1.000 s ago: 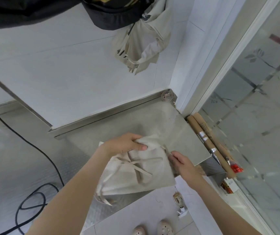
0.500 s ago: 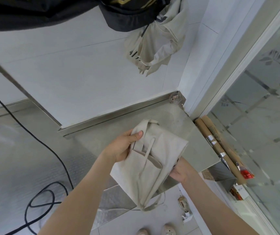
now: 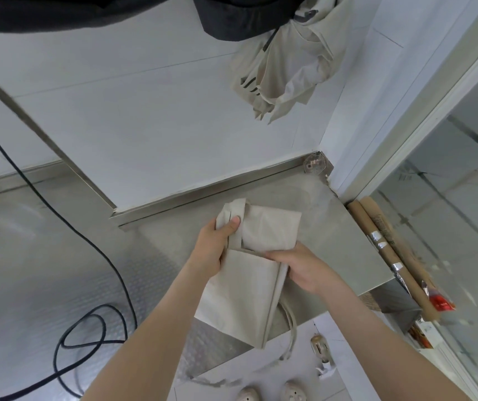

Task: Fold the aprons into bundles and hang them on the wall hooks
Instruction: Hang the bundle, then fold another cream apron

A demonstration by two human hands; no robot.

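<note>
While the folded beige cloth apron (image 3: 249, 267) hangs above the grey steel counter (image 3: 333, 241), the left hand (image 3: 211, 250) pinches its upper edge, thumb pressed on a strap. The right hand (image 3: 304, 270) curls around its right side, fingers on the front fold.

The apron (image 3: 240, 287) is showing matt beige cloth, the table (image 3: 333, 235) is gleaming dully as brushed steel, the wall tiles (image 3: 145, 125) are shining smooth white.
</note>
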